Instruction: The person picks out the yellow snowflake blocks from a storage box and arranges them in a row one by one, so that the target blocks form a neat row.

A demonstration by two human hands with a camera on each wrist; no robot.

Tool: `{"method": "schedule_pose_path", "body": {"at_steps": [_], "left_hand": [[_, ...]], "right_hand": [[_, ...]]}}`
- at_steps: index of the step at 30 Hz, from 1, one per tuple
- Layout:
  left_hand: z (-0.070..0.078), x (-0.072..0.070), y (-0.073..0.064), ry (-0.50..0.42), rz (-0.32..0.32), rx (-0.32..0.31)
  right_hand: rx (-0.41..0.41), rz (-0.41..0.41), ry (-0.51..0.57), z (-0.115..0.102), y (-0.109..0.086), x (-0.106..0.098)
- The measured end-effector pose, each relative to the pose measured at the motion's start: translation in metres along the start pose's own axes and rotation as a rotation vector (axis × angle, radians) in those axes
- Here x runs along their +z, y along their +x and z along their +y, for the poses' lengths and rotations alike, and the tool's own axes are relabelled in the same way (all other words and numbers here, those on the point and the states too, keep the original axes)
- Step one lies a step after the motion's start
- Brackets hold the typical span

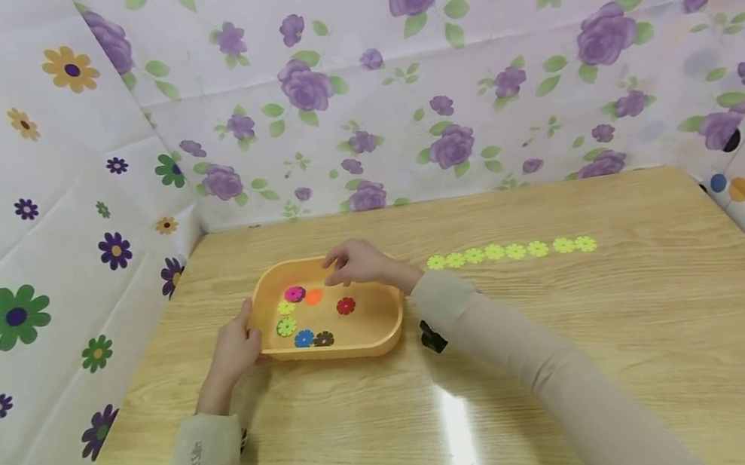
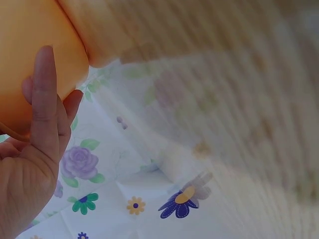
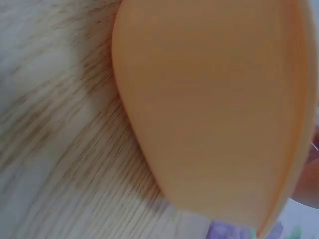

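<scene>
An orange plastic basin (image 1: pixel 330 352) sits on the table with flower-shaped plastic discs in it: a red disc (image 1: pixel 346 306), a blue disc (image 1: pixel 304 338), a brown disc (image 1: pixel 324 339), a magenta disc (image 1: pixel 294 294), an orange disc (image 1: pixel 313 296) and yellow-green discs (image 1: pixel 286 326). My left hand (image 1: pixel 234 345) grips the basin's left rim; in the left wrist view its fingers (image 2: pixel 45 104) lie along the outer wall. Over the basin hovers my right hand (image 1: pixel 358 263), fingers bent and thumb apart from the index finger, with no disc visible between them. The basin wall (image 3: pixel 209 109) mostly hides that hand in the right wrist view.
To the right of the basin, several yellow-green flower discs (image 1: pixel 494 251) lie in a row on the wooden table (image 1: pixel 594 330), with a small gap near its right end. A black object (image 1: pixel 433 337) shows under the right forearm. Flowered cloth (image 1: pixel 358 97) rises behind the table.
</scene>
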State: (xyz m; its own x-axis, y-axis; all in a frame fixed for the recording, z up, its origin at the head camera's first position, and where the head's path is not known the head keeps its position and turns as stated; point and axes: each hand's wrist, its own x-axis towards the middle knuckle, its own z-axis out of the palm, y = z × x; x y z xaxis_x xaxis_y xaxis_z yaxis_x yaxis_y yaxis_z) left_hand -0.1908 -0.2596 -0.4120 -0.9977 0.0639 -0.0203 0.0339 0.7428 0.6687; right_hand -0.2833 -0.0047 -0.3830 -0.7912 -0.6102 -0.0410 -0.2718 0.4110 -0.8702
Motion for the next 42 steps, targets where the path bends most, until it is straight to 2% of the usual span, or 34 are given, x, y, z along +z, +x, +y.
{"method": "schedule_pose_path", "body": {"at_steps": [8, 12, 17, 22, 26, 31, 34, 38, 42], "left_hand": [[0.003, 0.001, 0.001, -0.008, -0.005, 0.003], [0.004, 0.002, 0.003, -0.019, -0.008, -0.001], [0.005, 0.004, 0.003, 0.007, 0.005, 0.012], [0.008, 0.006, 0.005, -0.019, 0.005, 0.019], [0.009, 0.006, 0.005, -0.04, 0.003, 0.017], [0.009, 0.006, 0.003, -0.035, 0.001, 0.002], [0.009, 0.005, 0.003, -0.039, -0.008, -0.016], [0.006, 0.004, 0.003, -0.031, -0.021, -0.035], [0.004, 0.0, 0.001, -0.002, -0.022, -0.049]], "right_hand": [[-0.063, -0.274, -0.101, -0.004, 0.02, 0.014], [-0.091, -0.393, -0.201, -0.003, 0.025, 0.022], [-0.092, -0.482, -0.289, -0.004, 0.029, 0.032], [-0.113, -0.494, -0.364, -0.001, 0.033, 0.041], [-0.069, -0.551, -0.373, 0.001, 0.035, 0.051], [-0.11, -0.59, -0.529, 0.0, 0.036, 0.062], [-0.129, -0.588, -0.594, 0.001, 0.036, 0.065], [-0.136, -0.552, -0.621, 0.004, 0.034, 0.061], [-0.107, -0.47, -0.571, 0.006, 0.032, 0.053]]}}
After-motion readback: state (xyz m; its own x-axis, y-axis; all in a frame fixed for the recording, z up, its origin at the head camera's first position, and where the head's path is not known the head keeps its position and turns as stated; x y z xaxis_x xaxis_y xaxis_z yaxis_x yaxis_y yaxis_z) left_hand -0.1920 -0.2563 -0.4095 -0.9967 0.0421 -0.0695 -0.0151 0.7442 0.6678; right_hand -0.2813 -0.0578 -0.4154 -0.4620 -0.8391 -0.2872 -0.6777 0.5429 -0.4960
